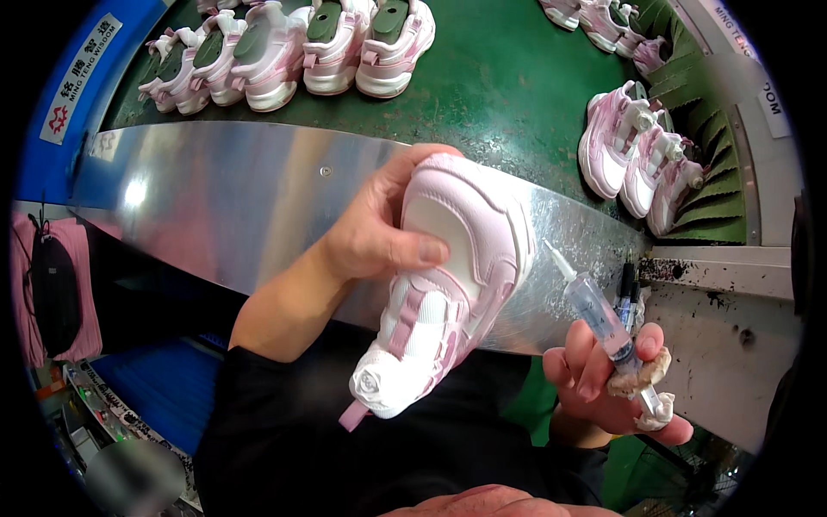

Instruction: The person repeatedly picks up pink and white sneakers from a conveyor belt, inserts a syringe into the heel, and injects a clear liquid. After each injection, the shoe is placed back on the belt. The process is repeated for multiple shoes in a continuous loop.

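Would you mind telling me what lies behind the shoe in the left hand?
Behind the shoe, a metal ledge and, lower down, black clothing show around its edges. Whatever it directly covers, including some fingers of the left hand, is hidden.

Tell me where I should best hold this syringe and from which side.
I'd grip the syringe low on its barrel, just ahead of the pale wrapping, from the plunger end at lower right: the slim nozzle points up and left, away from your right hand.

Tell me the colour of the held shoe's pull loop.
The pull loop is pink; it shows in the head view.
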`<state>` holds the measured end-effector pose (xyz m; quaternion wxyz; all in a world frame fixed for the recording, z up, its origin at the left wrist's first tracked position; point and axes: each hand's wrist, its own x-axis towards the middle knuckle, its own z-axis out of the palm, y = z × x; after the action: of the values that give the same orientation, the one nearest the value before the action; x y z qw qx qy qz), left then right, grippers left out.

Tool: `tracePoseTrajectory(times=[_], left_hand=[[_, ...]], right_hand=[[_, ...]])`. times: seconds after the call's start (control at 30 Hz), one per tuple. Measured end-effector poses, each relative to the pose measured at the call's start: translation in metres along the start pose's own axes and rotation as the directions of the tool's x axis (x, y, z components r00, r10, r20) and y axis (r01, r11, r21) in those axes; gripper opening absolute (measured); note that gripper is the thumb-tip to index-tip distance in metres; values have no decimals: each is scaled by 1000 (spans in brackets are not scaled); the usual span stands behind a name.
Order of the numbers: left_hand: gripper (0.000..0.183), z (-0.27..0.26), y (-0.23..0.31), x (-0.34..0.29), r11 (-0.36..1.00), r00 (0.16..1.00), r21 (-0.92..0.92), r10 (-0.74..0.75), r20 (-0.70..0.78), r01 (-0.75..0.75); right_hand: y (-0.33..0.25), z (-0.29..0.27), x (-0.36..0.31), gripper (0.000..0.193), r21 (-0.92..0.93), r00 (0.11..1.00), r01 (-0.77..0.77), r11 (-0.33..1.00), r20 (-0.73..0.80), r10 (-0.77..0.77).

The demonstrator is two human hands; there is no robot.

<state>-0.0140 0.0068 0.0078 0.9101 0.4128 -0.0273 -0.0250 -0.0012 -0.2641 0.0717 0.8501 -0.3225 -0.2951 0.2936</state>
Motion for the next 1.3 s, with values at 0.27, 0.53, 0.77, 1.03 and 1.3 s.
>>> tracePoseTrajectory(times=[0.27,0.53,0.77,1.03,1.3], left_hand=[[81,-1,2,-4,997,992,31,65,111,-69],[83,-1,1,-4,996,992,56,67,105,-73],[86,-2,6,-5,996,998,74,37,49,-40],[90,-2,8,-5,998,1000,61,-1,-22,3],[78,-17,-1,1,993,993,-63,101,61,-97]], right_hand=[[8,11,24,77,-42,991,-100,994,82,103],[15,10,24,76,-53,997,-77,996,23,78],[11,10,21,76,-76,997,-78,994,-11,77],[17,1,20,80,-101,999,-44,994,8,45],[23,-7,6,80,-97,1000,-29,995,-12,28]])
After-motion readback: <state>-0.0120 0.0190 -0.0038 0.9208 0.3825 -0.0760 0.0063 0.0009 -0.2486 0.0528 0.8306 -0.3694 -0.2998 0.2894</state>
